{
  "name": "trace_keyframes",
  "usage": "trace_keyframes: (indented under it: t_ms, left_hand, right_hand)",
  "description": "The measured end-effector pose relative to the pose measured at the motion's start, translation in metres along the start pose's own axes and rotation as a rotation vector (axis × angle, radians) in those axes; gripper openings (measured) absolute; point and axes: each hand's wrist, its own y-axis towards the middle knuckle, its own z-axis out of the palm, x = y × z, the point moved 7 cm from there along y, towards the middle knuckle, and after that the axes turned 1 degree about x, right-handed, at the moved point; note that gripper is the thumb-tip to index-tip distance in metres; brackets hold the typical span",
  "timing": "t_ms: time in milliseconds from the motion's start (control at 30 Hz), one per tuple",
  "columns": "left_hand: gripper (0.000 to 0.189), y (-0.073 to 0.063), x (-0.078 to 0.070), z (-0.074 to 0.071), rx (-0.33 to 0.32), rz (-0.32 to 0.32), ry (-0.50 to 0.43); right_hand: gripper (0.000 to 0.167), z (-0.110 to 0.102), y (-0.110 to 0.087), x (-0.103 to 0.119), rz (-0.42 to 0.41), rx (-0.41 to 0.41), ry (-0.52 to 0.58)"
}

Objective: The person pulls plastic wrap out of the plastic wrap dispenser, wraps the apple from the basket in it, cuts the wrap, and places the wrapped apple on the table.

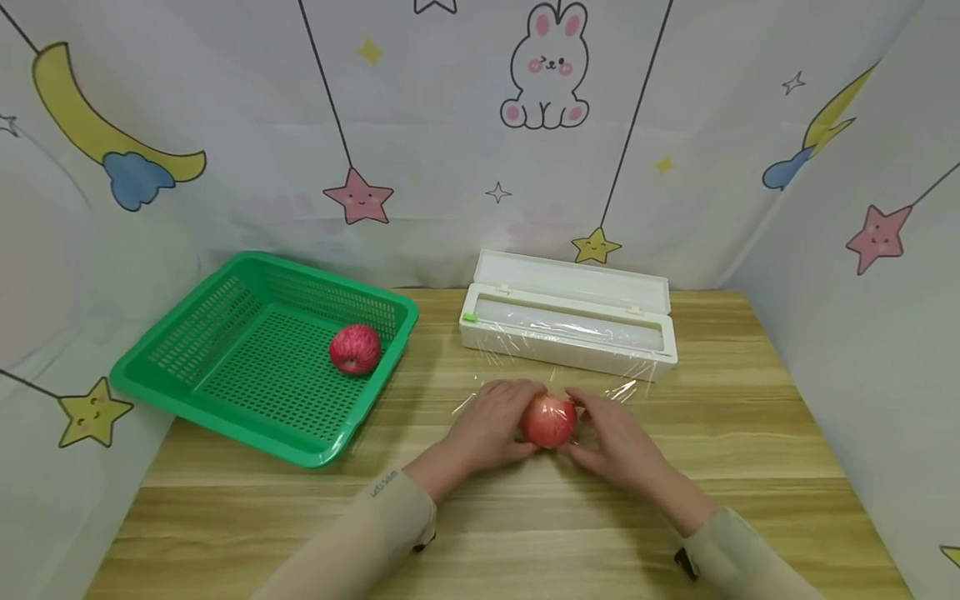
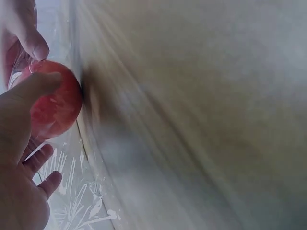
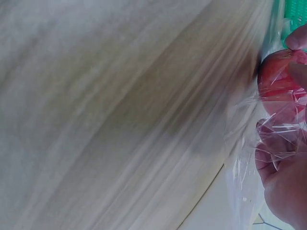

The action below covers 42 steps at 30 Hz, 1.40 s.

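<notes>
A red apple (image 1: 550,421) sits on the wooden table between my two hands, with clear cling film drawn over it. My left hand (image 1: 495,421) grips the apple's left side, its thumb lying across the skin in the left wrist view. From the other side my right hand (image 1: 618,442) holds it, thumb against the filmed apple (image 3: 276,88). Loose cling film (image 2: 76,206) spreads out beneath the left fingers. In the right wrist view, creased cling film (image 3: 243,179) covers part of the right fingers. The far side of the apple is hidden.
Behind the hands, a white cling film box (image 1: 570,360) stands with its lid up and a film roll (image 1: 570,321) inside. At the left is a green plastic basket (image 1: 247,437) holding another red apple (image 1: 356,349). A patterned white curtain (image 1: 450,142) encloses the table.
</notes>
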Motion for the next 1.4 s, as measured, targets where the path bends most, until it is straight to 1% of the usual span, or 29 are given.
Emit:
trace_keyframes:
  t_ms: [100,233,433,533,700,900,1067,1167,1233,1333,1400]
  left_hand:
    - [0.079,0.004,0.003,-0.002,0.012,-0.017,-0.038]
    - [0.077,0.010,0.006,-0.004,0.040,-0.039,-0.076]
    - [0.075,0.019,0.009,-0.005,0.069,-0.046,-0.103]
    - [0.076,0.022,0.009,-0.005,0.063,-0.031,-0.087]
    - [0.076,0.028,0.010,-0.007,0.050,-0.040,-0.031]
    - [0.075,0.037,0.010,-0.011,0.095,-0.053,0.017]
    - [0.078,0.044,0.010,-0.013,0.124,-0.088,0.050]
    - [0.079,0.047,0.010,-0.015,0.130,-0.108,0.064]
    - [0.077,0.049,0.010,-0.017,0.130,-0.114,0.071]
    - [0.072,0.052,0.011,-0.019,0.131,-0.120,0.075]
    - [0.069,0.054,0.012,-0.020,0.131,-0.123,0.081]
  right_hand:
    - [0.075,0.000,0.002,-0.004,0.040,0.030,0.028]
    - [0.070,-0.001,0.004,-0.008,0.072,0.058,0.034]
    - [0.070,-0.002,0.005,-0.012,0.110,0.063,0.048]
    - [0.069,-0.003,0.006,-0.015,0.131,0.058,0.056]
    - [0.069,-0.003,0.006,-0.023,0.187,0.087,0.115]
    - [0.072,-0.004,0.008,-0.033,0.235,0.128,0.195]
    - [0.073,-0.007,0.012,-0.040,0.264,0.138,0.254]
    - [0.072,-0.013,0.013,-0.040,0.259,0.130,0.206]
    - [0.071,-0.019,0.013,-0.038,0.229,0.107,0.137]
    - [0.070,-0.028,0.016,-0.031,0.158,0.048,0.014]
    - [0.069,-0.030,0.018,-0.028,0.127,0.021,-0.037]
